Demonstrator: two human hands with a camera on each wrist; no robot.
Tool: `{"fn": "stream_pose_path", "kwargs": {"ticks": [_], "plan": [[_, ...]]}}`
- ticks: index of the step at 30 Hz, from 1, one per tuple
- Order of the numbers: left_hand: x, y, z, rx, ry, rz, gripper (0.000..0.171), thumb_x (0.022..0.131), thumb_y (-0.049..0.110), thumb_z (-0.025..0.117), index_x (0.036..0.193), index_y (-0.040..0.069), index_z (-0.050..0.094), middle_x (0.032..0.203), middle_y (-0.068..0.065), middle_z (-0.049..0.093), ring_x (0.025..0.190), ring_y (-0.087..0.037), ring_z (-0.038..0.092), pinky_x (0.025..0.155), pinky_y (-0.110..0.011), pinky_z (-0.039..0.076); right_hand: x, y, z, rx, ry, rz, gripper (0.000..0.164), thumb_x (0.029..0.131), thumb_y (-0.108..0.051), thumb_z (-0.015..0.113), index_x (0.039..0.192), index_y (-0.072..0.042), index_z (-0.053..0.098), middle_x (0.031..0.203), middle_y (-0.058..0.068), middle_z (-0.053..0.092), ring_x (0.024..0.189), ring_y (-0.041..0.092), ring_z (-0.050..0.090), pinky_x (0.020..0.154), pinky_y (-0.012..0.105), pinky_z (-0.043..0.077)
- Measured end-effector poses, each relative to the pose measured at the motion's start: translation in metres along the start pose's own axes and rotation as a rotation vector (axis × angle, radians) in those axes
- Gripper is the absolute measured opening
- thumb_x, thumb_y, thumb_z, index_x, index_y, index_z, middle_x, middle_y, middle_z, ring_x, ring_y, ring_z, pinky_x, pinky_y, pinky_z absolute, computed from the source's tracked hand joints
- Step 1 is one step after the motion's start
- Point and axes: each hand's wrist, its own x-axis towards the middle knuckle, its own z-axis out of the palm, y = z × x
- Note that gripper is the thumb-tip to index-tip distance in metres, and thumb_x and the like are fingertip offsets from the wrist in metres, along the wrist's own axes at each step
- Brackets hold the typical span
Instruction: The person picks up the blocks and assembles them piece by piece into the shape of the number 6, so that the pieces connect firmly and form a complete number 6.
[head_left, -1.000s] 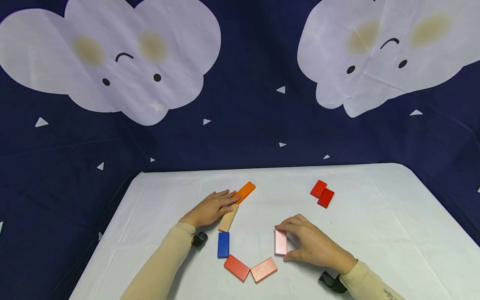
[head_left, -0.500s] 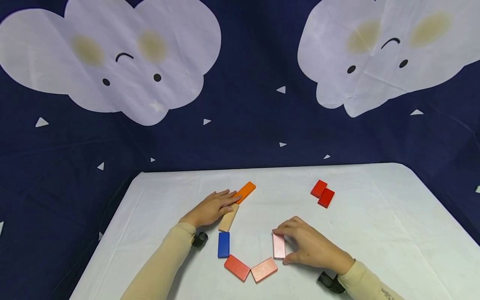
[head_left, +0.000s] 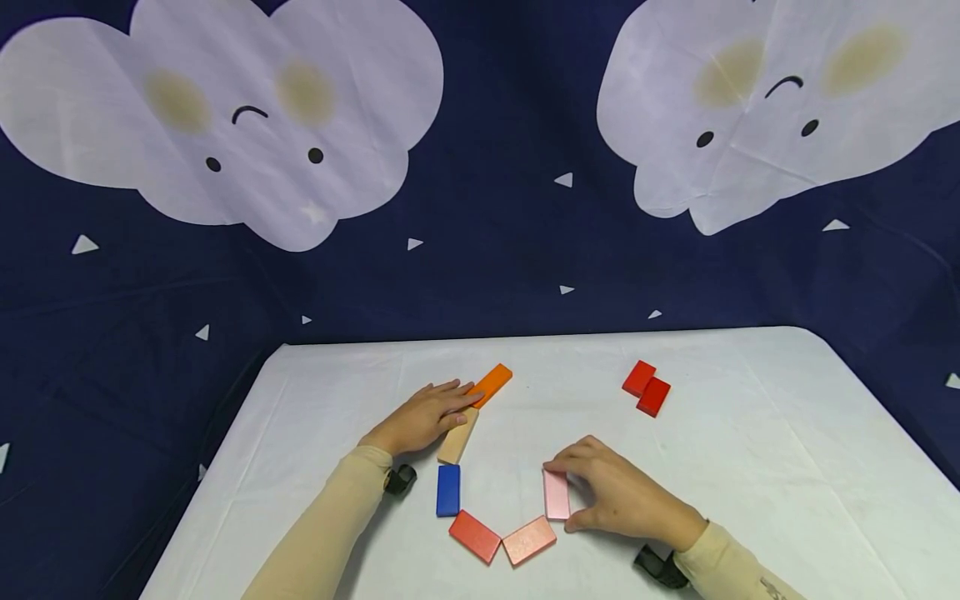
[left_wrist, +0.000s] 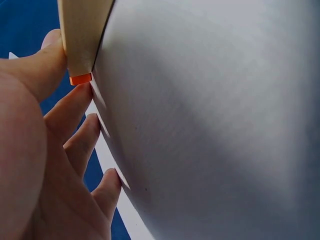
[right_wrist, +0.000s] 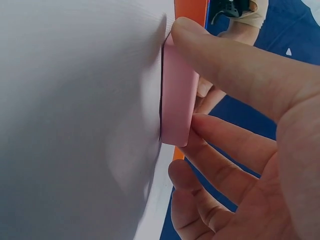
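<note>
So the right hand (head_left: 626,492) is pinching the pink block (head_left: 557,497) between thumb and fingertips, lower middle of the frame, just beside the salmon block (head_left: 529,540). The left hand (head_left: 420,418), left of center, is lying with its fingers spread, touching the orange block (head_left: 495,383) and the tan block (head_left: 459,437). Below those, the blue block (head_left: 448,491) and coral-red block (head_left: 476,536) are continuing the curve. Two dark red blocks (head_left: 653,397) are sitting together, touching, right of center, on the white cloth (head_left: 765,467).
</note>
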Motion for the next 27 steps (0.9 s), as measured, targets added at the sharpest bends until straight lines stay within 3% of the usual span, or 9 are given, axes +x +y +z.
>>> {"fn": "stream_pose_path", "kwargs": {"ticks": [18, 27], "plan": [[-0.0006, 0.0011, -0.0005, -0.017, -0.001, -0.016, 0.049, 0.106, 0.033, 0.050, 0.154, 0.021, 0.044, 0.160, -0.004, 0.037, 0.150, -0.028, 0.027, 0.122, -0.055, 0.014, -0.0007, 0.0019, 0.0011, 0.033, -0.003, -0.003, 0.065, 0.069, -0.026, 0.092, 0.129, -0.015, 0.068, 0.123, -0.013, 0.063, 0.116, 0.012, 0.052, 0.101, 0.040, 0.048], [0.0001, -0.0007, 0.0004, -0.012, 0.009, 0.026, 0.049, 0.107, 0.031, 0.050, 0.153, 0.018, 0.045, 0.159, -0.007, 0.038, 0.149, -0.031, 0.029, 0.121, -0.058, 0.016, -0.0024, 0.0027, -0.0016, 0.040, -0.009, -0.010, 0.067, 0.069, -0.030, 0.092, 0.130, -0.016, 0.066, 0.126, -0.014, 0.061, 0.118, 0.012, 0.052, 0.102, 0.039, 0.048]]}}
